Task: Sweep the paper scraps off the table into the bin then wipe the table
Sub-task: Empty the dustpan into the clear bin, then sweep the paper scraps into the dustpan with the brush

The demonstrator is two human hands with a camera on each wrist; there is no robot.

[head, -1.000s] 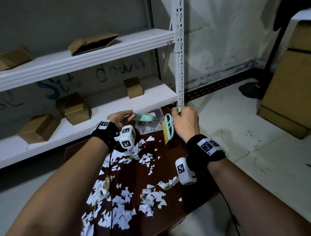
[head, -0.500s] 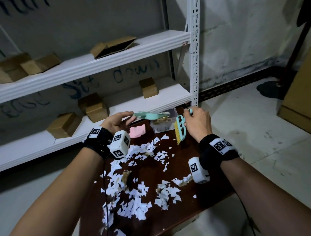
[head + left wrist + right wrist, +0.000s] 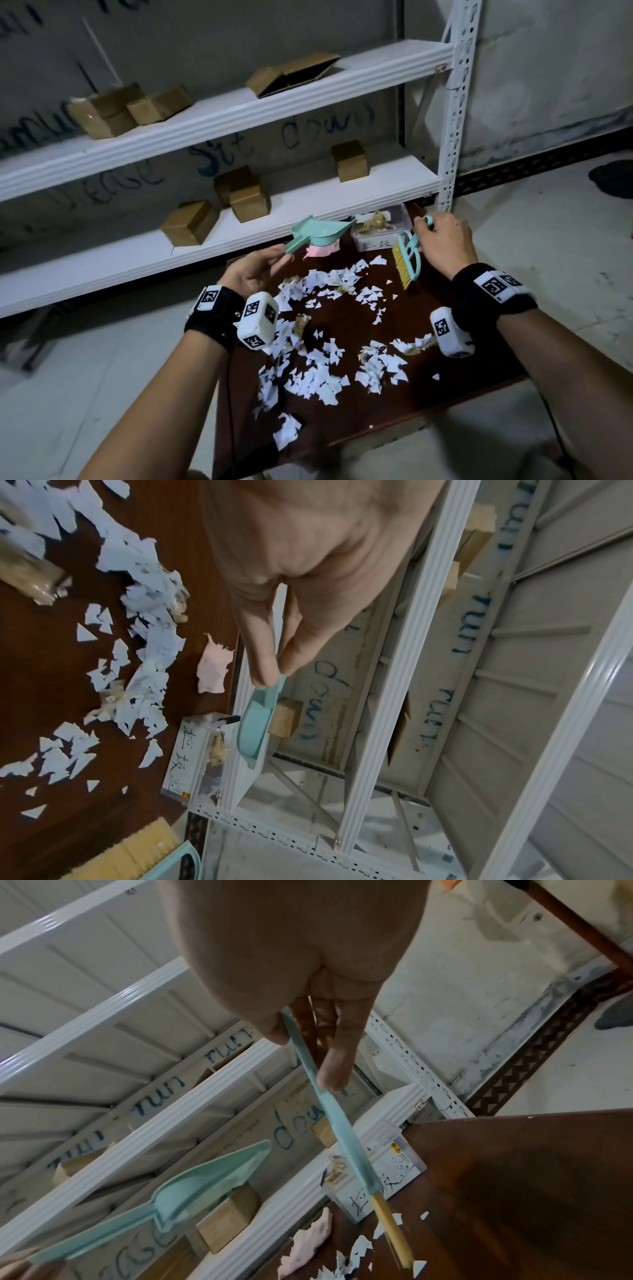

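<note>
White paper scraps (image 3: 322,356) (image 3: 143,653) lie scattered over the dark brown table (image 3: 455,377). My left hand (image 3: 260,270) pinches the handle of a mint green dustpan (image 3: 318,231) (image 3: 255,731) (image 3: 205,1185), held above the table's far left edge. My right hand (image 3: 442,243) grips the handle of a mint brush (image 3: 409,253) (image 3: 339,1129); its yellow bristles (image 3: 400,270) (image 3: 394,1231) point down near the scraps at the far right. A clear plastic bin (image 3: 383,228) (image 3: 192,758) (image 3: 380,1175) with a handwritten label stands at the table's far edge between the two tools.
A crumpled pink cloth (image 3: 322,250) (image 3: 214,669) lies under the dustpan beside the bin. A white metal shelf rack (image 3: 239,113) with several cardboard boxes (image 3: 190,222) stands right behind the table. Its upright post (image 3: 452,137) is close to my right hand. Pale floor (image 3: 548,240) surrounds the table.
My left hand has lifted the dustpan up and left, off the bin, uncovering the pink cloth. The right hand keeps the brush near the bin, tilted a little more.
</note>
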